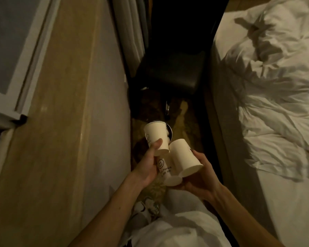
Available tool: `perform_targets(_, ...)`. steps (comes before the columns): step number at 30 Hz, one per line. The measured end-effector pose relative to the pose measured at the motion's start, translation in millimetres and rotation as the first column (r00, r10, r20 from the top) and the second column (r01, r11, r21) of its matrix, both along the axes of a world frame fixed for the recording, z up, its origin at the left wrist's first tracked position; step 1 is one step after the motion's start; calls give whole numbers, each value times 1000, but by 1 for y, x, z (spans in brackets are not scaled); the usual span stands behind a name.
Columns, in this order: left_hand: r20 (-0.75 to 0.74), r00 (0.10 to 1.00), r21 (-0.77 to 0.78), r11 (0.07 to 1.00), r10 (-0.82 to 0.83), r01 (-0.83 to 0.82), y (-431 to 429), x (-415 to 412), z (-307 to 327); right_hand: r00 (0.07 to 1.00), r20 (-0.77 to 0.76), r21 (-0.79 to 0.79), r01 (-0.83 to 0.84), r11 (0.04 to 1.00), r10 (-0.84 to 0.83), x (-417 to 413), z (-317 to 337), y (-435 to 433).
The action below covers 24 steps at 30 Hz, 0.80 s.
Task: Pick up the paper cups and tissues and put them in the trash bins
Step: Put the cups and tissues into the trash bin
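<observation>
I have three paper cups between my two hands. My left hand [146,168] is curled round the upper cup [154,136], with the thumb pressed on its side wall near the narrow end and the wider end pointing away from me. My right hand [202,177] wraps the second cup [182,155] from beneath, its wider end turned back toward my wrist. The smiley cup [163,167] lies in the gap between the palms, under the other two and touching both. I cannot tell which hand bears more of it.

Just past my left thumb, beyond the upper cup, the metal rim of the trash bin [170,133] shows (something pale sits inside, too dim to name).

I judge these cups to be very light and thin-walled. They should be stiff at the rolled rim but easy to dent mid-wall, and smooth enough to slide against each other. A loose wrap round the wall should serve better than a hard pinch. The smiley cup looks the least secure, since it is only wedged, so I would tip it bin-ward along with whichever hand lets go first.
</observation>
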<state>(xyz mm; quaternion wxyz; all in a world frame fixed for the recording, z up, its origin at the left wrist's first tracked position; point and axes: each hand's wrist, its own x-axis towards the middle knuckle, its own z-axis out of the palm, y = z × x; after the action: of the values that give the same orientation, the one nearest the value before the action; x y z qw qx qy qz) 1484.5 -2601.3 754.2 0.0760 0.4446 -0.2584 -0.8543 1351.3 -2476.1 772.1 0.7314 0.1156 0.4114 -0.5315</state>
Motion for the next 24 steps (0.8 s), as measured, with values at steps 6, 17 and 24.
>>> perform_targets(6,70,996,89,995,48,-54,-48,-38,-50,994,104,25,-16,1000,13,-40,-43,-58)
perform_targets(17,413,902,73,983,123,-168,-120,-87,-151,982,-16,310,-173,935,187,-128,-145,-154)
perform_targets(24,590,798,-86,973,-122,212,-145,-91,-271,989,-61,392,-104,914,138,-166,-255,-167)
